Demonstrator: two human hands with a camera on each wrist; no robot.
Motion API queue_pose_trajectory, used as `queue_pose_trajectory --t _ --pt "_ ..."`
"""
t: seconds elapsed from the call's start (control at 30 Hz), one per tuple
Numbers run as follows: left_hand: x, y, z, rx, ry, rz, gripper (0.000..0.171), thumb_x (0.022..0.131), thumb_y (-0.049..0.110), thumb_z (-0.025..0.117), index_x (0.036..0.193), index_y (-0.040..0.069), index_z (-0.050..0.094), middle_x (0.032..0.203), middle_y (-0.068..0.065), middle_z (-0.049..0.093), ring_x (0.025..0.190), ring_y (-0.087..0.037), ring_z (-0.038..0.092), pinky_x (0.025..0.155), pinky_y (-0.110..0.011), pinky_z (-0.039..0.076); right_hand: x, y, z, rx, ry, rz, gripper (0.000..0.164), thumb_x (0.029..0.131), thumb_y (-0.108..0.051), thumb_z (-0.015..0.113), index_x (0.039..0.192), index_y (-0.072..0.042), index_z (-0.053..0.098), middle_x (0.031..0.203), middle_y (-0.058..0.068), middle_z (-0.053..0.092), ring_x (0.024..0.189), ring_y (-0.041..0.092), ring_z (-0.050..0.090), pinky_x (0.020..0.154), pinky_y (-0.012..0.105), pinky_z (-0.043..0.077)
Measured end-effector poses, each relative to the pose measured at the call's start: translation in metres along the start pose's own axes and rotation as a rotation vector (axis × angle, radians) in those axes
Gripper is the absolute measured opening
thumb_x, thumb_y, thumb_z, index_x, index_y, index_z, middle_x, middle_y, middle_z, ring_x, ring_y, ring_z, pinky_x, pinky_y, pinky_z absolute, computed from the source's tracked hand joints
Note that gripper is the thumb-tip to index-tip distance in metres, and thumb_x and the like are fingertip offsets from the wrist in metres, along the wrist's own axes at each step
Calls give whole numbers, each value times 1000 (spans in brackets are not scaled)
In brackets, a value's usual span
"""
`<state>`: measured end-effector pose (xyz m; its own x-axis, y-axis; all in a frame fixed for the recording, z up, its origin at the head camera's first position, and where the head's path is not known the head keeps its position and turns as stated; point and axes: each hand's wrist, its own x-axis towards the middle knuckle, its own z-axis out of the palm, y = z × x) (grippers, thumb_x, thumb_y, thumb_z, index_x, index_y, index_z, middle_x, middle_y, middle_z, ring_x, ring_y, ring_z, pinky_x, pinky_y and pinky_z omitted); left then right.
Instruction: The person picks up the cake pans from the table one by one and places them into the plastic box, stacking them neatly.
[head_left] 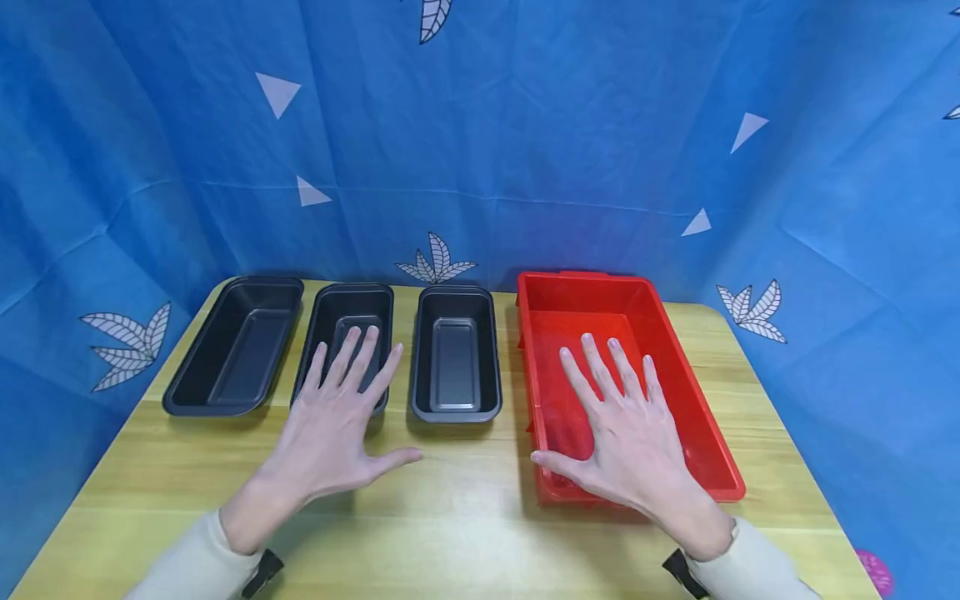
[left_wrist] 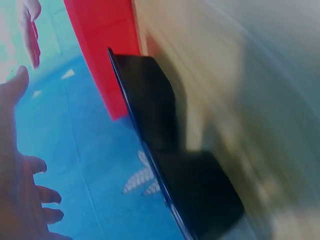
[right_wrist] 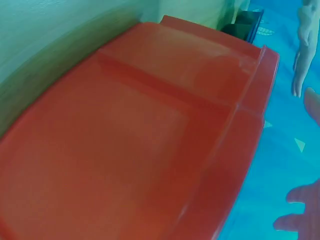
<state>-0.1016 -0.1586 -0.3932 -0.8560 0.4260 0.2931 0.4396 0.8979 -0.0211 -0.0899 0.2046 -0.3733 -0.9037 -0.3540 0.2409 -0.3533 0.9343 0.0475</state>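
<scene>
In the head view my left hand [head_left: 330,437] hovers palm down with its fingers spread, in front of the middle dark loaf pan [head_left: 341,293] and partly hiding it. My right hand [head_left: 630,442], spread the same way, is held above the near part of a red plastic tray [head_left: 693,408]. Neither hand holds anything. Another dark loaf pan [head_left: 251,358] stands at the far left, and a third loaf pan [head_left: 455,358] sits between the hands. What shows of the pans and the tray holds nothing. Both wrist views show the hands raised above the containers.
All the containers stand on a light wooden table [head_left: 450,533]. A blue cloth [head_left: 480,125] with white leaves and triangles hangs behind the table and along its sides. A pink round patch [head_left: 875,572] shows at the lower right.
</scene>
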Motion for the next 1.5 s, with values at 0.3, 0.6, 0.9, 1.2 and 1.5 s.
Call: queue_pose_trajectory --t 0.3,0.6,0.9,1.2,1.5 --pt "-12 -33 -7 -16 -10 -56 123 80 90 58 171 23 10 178 -17 12 167 -37 9 131 -70 15 -7 26 -4 35 42 55 120 77 -77 73 170 -26 18 177 12 25 158 46 27 129 70 20" --pt "-23 -71 -18 5 3 -115 123 81 84 64 171 21 10 177 -21 14 166 -42 13 134 -66 8 -16 54 -1 60 59 123 114 81 -69 74 170 -25 19 175 15 28 158 45 26 128 70 22" --pt "-32 -104 -19 1 0 -153 120 82 81 65 171 19 14 175 -24 20 166 -41 11 133 -67 11 -19 80 -1 96 51 186 107 84 -65 73 168 -18 27 172 20 33 153 50 34 122 71 34" --pt "-39 -140 -9 -20 36 -184 110 84 74 68 168 13 28 169 -27 33 162 -44 23 135 -62 13 -22 102 5 177 69 276 98 88 -62 73 165 -13 37 164 25 43 143 53 47 98 76 52" --pt "-50 -170 -3 -81 -51 -293 109 88 69 69 169 12 23 171 -28 27 162 -47 20 130 -68 18 -26 120 7 279 14 384 89 94 -58 70 162 -11 40 159 29 49 133 57 52 93 75 54"
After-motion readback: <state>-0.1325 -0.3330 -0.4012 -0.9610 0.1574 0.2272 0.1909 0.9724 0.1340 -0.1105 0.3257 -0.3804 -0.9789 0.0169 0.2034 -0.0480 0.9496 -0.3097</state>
